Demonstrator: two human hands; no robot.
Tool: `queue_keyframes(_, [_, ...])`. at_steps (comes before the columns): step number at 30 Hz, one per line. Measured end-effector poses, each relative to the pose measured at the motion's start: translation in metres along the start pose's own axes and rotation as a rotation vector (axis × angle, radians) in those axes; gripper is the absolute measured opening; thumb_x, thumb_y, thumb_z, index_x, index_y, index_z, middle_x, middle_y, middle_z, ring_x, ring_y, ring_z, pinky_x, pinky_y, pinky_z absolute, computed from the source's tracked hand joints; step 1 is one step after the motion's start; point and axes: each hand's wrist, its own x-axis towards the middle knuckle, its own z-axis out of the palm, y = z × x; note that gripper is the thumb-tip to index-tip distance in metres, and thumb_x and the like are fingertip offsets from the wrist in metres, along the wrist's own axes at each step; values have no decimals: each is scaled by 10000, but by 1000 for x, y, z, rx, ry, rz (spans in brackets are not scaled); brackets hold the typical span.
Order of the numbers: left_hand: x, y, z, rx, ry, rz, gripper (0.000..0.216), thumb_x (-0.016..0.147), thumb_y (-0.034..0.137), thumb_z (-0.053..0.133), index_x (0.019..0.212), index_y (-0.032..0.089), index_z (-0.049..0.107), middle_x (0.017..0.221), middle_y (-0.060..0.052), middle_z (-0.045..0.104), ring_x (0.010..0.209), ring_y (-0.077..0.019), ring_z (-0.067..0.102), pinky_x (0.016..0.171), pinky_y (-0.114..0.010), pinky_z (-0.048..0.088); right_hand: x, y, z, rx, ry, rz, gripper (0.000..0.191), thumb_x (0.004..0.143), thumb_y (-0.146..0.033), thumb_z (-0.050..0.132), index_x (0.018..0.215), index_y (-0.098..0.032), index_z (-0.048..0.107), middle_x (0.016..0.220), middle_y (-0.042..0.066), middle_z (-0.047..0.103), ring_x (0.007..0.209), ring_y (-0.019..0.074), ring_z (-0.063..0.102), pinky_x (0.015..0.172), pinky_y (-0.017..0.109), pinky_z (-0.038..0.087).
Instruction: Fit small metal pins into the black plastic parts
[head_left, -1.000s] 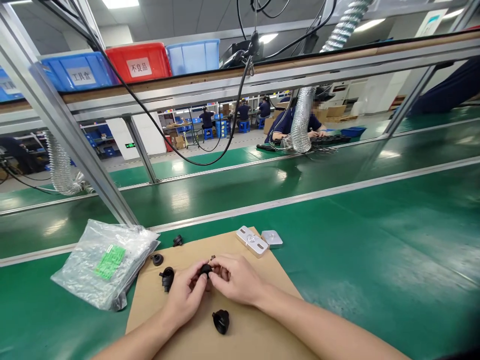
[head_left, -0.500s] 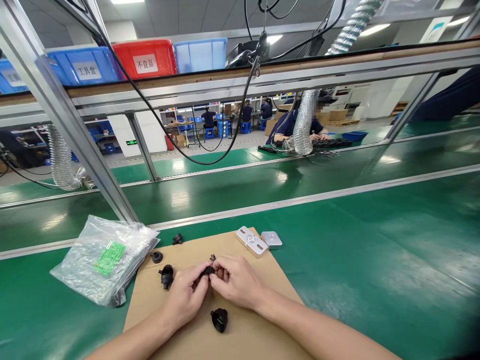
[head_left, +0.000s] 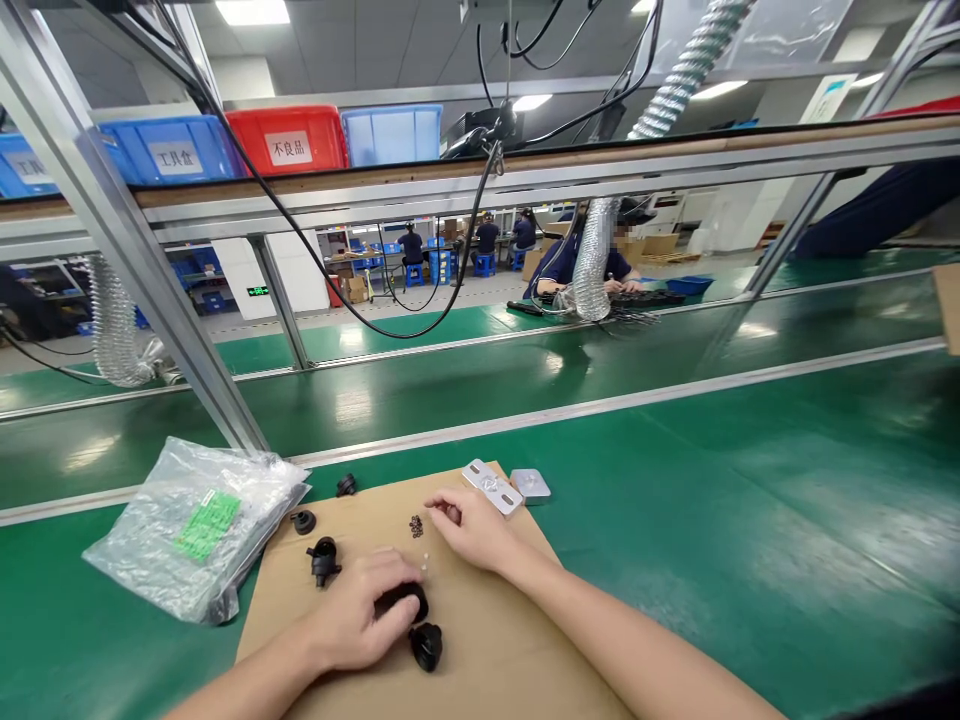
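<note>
My left hand [head_left: 367,615] rests on a brown cardboard sheet [head_left: 510,650] with its fingers curled over a small black plastic part [head_left: 409,598]. A second black part [head_left: 426,645] lies just below it, touching or nearly so. My right hand [head_left: 474,527] sits further up the sheet, fingers loosely bent and pinched near a cluster of tiny dark screws [head_left: 415,525]; what the fingertips hold is too small to tell. Another black part [head_left: 323,560] lies to the left of my left hand.
Two silver metal blocks [head_left: 493,486] [head_left: 529,485] sit at the sheet's far edge. Two small black pieces [head_left: 304,521] [head_left: 346,485] and a clear plastic bag with a green label [head_left: 196,525] lie at left. A metal post [head_left: 135,240] rises behind. Other people work across the green belts.
My hands were together holding one black part. They have separated: the left hand brought the part down to the sheet, the right hand moved up toward the screws.
</note>
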Motion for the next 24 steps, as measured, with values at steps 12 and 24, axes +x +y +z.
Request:
queue_keyframes(12, [1,-15,7,110,32,-67,143,1018,243,549,1099,236,667,1076,-66,622,959,-186,615,859,-282,485,-3,4,4,-220,-86,-47,352,890,-119,535,1126,-276,745,1108,5,696,1006,196,650,878,302,471])
queue_keyframes(24, [-1,-5,5,253,-24,-55,319,1053,261,455,1304,297,650,1161,-88,604,1022,-209,619,890,-313,494,-5,-2,3,-215,-117,-20,285,903,-164,533,1077,-261,737,1113,10,679,990,184,634,828,277,420])
